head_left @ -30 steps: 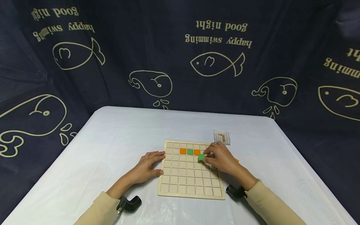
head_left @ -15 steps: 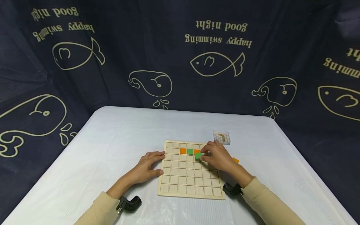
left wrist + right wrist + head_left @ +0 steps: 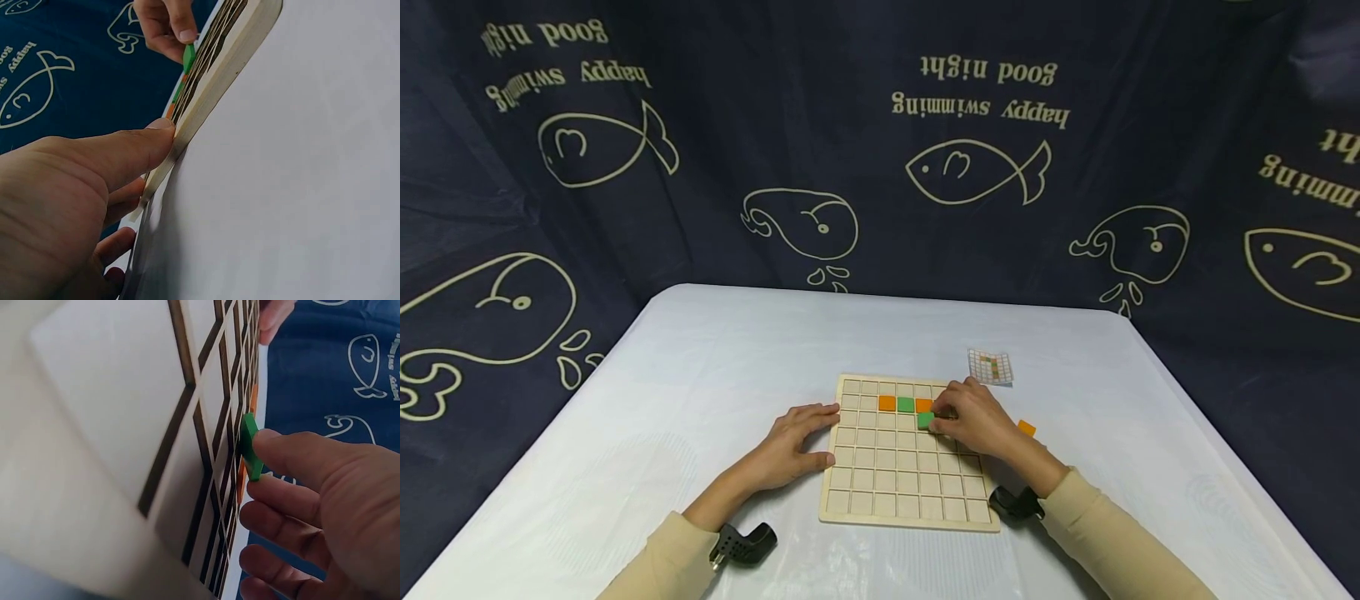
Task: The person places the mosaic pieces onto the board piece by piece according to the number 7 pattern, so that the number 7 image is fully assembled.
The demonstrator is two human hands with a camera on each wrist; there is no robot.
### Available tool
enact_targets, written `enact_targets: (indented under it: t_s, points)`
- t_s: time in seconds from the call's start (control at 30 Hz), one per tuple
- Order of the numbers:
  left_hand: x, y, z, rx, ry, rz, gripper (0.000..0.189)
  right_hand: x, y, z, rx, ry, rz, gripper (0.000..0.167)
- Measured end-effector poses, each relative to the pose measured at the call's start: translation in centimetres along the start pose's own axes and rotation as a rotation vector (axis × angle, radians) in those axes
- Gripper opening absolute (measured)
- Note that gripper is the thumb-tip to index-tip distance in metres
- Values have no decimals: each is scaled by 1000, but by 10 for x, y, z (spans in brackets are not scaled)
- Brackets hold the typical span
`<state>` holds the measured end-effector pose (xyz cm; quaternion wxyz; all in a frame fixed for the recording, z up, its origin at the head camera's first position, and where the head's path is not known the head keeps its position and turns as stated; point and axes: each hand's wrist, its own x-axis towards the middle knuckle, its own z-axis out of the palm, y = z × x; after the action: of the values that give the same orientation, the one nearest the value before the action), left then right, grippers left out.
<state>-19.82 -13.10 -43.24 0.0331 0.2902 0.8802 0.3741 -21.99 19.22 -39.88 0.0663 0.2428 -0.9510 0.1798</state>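
Observation:
A pale wooden grid board (image 3: 886,482) lies on the table. My right hand (image 3: 973,421) pinches a square green tile (image 3: 925,421) between thumb and fingers, over a cell just below an orange tile (image 3: 923,406). That orange tile ends a row begun by another orange tile (image 3: 887,403), with a second green tile (image 3: 906,405) between them. In the right wrist view the held green tile (image 3: 250,447) stands tilted against the grid. My left hand (image 3: 790,446) rests along the board's left edge, fingers spread; its thumb touches the rim in the left wrist view.
A small card (image 3: 991,367) printed with a coloured grid pattern lies behind the board's far right corner. A loose orange tile (image 3: 1027,428) is on the white tablecloth (image 3: 737,342), partly behind my right forearm. A dark printed curtain (image 3: 880,250) hangs behind the table.
My right hand has moved slightly left with the green tile, bringing it down to the cell under the orange one. The loose orange tile shows more fully. My left hand has stayed still.

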Motion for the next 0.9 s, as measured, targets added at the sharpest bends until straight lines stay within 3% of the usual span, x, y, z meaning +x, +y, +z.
enact_targets:
  t_s: [0.57, 0.9]
  points:
    - [0, -1, 0, 6, 3, -4, 61, 0, 2, 3, -46, 12, -43, 18]
    - [0, 1, 0, 5, 7, 4, 61, -1, 1, 2, -9, 19, -14, 19]
